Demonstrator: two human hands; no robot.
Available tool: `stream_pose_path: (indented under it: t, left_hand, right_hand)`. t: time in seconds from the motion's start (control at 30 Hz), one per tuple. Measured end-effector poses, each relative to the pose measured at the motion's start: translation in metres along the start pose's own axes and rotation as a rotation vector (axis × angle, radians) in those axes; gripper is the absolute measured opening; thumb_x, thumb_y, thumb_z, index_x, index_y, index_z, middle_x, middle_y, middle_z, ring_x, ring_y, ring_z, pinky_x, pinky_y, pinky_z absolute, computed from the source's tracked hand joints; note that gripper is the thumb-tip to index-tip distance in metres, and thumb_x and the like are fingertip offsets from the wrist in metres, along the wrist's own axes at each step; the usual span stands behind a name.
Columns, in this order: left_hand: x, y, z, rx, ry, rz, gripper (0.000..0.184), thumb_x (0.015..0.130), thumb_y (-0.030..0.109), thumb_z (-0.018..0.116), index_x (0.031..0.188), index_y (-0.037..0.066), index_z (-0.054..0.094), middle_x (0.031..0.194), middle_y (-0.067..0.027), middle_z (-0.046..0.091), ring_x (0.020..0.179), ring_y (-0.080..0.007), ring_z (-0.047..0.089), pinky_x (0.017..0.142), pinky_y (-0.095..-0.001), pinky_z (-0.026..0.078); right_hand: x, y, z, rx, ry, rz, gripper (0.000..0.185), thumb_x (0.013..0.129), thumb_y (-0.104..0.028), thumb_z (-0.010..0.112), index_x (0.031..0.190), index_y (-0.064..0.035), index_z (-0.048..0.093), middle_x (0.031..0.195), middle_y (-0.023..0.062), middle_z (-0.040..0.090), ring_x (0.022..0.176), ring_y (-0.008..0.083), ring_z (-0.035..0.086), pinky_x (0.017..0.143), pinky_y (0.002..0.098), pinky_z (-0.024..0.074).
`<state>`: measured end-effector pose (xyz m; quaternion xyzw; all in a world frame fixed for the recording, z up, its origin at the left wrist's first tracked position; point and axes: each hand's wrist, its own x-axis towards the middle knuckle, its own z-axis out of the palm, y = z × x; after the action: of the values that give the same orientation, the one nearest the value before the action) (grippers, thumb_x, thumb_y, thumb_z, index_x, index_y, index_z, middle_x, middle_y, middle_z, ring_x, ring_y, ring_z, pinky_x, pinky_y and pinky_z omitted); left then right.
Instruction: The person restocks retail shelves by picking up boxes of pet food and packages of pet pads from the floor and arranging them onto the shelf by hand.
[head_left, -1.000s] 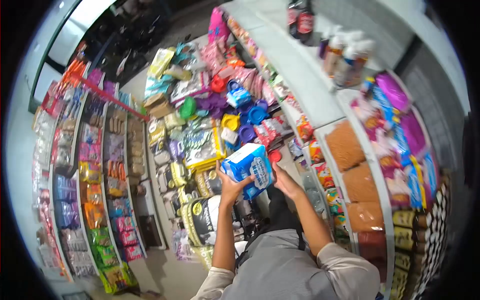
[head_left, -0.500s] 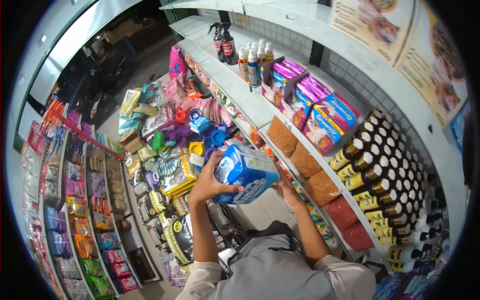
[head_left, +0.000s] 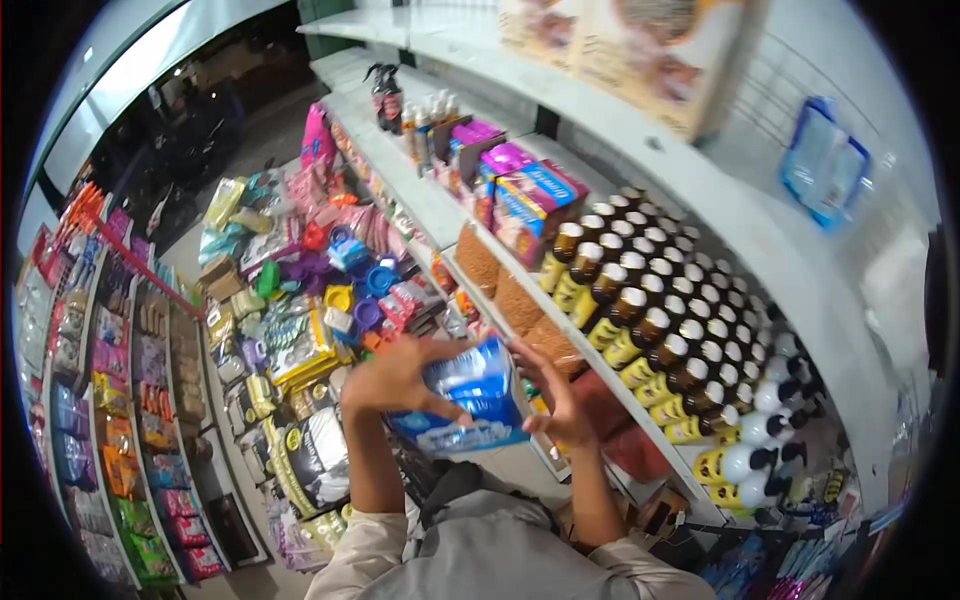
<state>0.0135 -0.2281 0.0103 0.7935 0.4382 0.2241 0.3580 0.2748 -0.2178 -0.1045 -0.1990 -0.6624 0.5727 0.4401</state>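
A blue and white plastic-wrapped pack (head_left: pixel 480 395) is held in front of my chest, above the floor. My left hand (head_left: pixel 395 380) is closed around its left side, with the thumb across the near face. At the right end, my right hand (head_left: pixel 555 395) holds the pack's edge with curled fingers. Motion blurs the print, so I cannot read what the pack contains. Below and beyond it, a large pile of pet-shop goods covers the floor, including a yellow-edged pack (head_left: pixel 300 355) and blue plastic bowls (head_left: pixel 380 280).
To the right, a long shelf (head_left: pixel 440 215) carries spray bottles (head_left: pixel 386 97), a Growcy box (head_left: pixel 535 205) and rows of yellow-labelled bottles (head_left: pixel 650 350). Bags of brown pellets (head_left: pixel 520 300) sit on the lower shelf. Racks of colourful packets (head_left: pixel 120 430) line the left.
My view has turned to the right, showing more bottles and a blue packet hanging on the wall. The pack has tilted, and my right hand has come up along its right end.
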Motion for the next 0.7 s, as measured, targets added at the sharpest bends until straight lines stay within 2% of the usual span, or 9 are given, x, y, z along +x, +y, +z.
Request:
stream_pose_path:
  t: [0.07, 0.1, 0.17, 0.27, 0.33, 0.43, 0.5, 0.6, 0.7]
  left_hand:
    - [0.007, 0.029, 0.021, 0.052, -0.058, 0.109, 0.085, 0.055, 0.035, 0.089, 0.124, -0.003, 0.057, 0.102, -0.0174, 0.069, 0.093, -0.0257, 0.067, 0.086, -0.0330, 0.050]
    - [0.007, 0.049, 0.032, 0.134, -0.095, 0.123, 0.084, 0.056, 0.035, 0.088, 0.125, -0.002, 0.057, 0.106, -0.0188, 0.067, 0.095, -0.0296, 0.066, 0.086, -0.0347, 0.051]
    - [0.002, 0.085, 0.052, 0.226, -0.155, 0.187, 0.083, 0.057, 0.035, 0.086, 0.126, -0.001, 0.056, 0.110, -0.0202, 0.066, 0.098, -0.0336, 0.066, 0.087, -0.0365, 0.051]
    - [-0.008, 0.135, 0.066, 0.324, -0.164, 0.243, 0.083, 0.059, 0.036, 0.084, 0.128, 0.001, 0.055, 0.115, -0.0207, 0.064, 0.101, -0.0360, 0.064, 0.087, -0.0391, 0.051]
    - [-0.011, 0.167, 0.069, 0.445, -0.081, 0.490, 0.090, 0.058, 0.038, 0.084, 0.133, 0.002, 0.051, 0.123, -0.0209, 0.059, 0.105, -0.0353, 0.063, 0.089, -0.0400, 0.050]
    - [-0.014, 0.210, 0.069, 0.410, -0.116, 0.592, 0.091, 0.060, 0.045, 0.082, 0.135, 0.005, 0.049, 0.132, -0.0180, 0.054, 0.114, -0.0358, 0.057, 0.092, -0.0467, 0.046]
    - [-0.020, 0.233, 0.069, 0.390, -0.131, 0.644, 0.091, 0.061, 0.049, 0.081, 0.135, 0.006, 0.049, 0.136, -0.0166, 0.051, 0.118, -0.0361, 0.055, 0.094, -0.0501, 0.045]
    - [-0.028, 0.261, 0.069, 0.364, 0.180, 0.871, 0.093, 0.063, 0.054, 0.079, 0.138, 0.008, 0.047, 0.140, -0.0173, 0.048, 0.124, -0.0404, 0.049, 0.097, -0.0537, 0.042]
    - [-0.016, 0.268, 0.070, 0.158, 0.241, 1.123, 0.115, 0.054, 0.055, 0.084, 0.143, 0.002, 0.035, 0.145, -0.0229, 0.038, 0.131, -0.0412, 0.040, 0.106, -0.0534, 0.036]
  right_hand:
    - [-0.027, -0.037, 0.006, -0.286, 0.020, -0.029, 0.115, 0.068, -0.052, 0.082, 0.149, 0.0017, 0.019, 0.149, 0.0186, 0.032, 0.138, 0.0264, 0.030, 0.112, 0.0398, 0.0255]
    - [-0.042, -0.050, 0.011, -0.312, 0.052, -0.048, 0.115, 0.068, -0.052, 0.082, 0.149, 0.0017, 0.019, 0.149, 0.0186, 0.032, 0.138, 0.0264, 0.030, 0.112, 0.0398, 0.0255]
    - [-0.069, -0.072, 0.023, -0.280, 0.169, -0.049, 0.120, 0.062, -0.034, 0.091, 0.150, -0.0002, 0.017, 0.149, 0.0212, 0.030, 0.137, 0.0281, 0.032, 0.112, 0.0408, 0.0264]
    - [-0.103, -0.115, 0.024, -0.357, 0.256, -0.101, 0.121, 0.060, -0.032, 0.092, 0.150, -0.0018, 0.018, 0.147, 0.0222, 0.032, 0.134, 0.0298, 0.035, 0.110, 0.0413, 0.0297]
    - [-0.125, -0.146, 0.022, -0.413, 0.301, -0.123, 0.121, 0.059, -0.031, 0.093, 0.150, -0.0026, 0.018, 0.145, 0.0228, 0.033, 0.133, 0.0306, 0.037, 0.109, 0.0415, 0.0314]
    - [-0.147, -0.196, 0.016, -0.611, 0.284, -0.354, 0.109, 0.070, -0.046, 0.082, 0.151, -0.0056, 0.020, 0.145, 0.0222, 0.030, 0.132, 0.0333, 0.036, 0.108, 0.0435, 0.0335]
    - [-0.163, -0.228, 0.014, -0.715, 0.331, -0.424, 0.106, 0.070, -0.043, 0.083, 0.149, -0.0053, 0.023, 0.142, 0.0221, 0.034, 0.129, 0.0359, 0.040, 0.103, 0.0444, 0.0384]
    - [-0.192, -0.264, 0.003, -0.887, 0.398, -0.565, 0.101, 0.070, -0.037, 0.085, 0.146, -0.0047, 0.028, 0.135, 0.0217, 0.042, 0.123, 0.0410, 0.046, 0.093, 0.0461, 0.0480]
    - [-0.228, -0.288, -0.020, 0.176, 0.465, -0.481, 0.075, 0.089, -0.053, 0.050, 0.144, -0.0055, 0.029, 0.140, 0.0213, 0.038, 0.123, 0.0455, 0.046, 0.092, 0.0566, 0.0483]
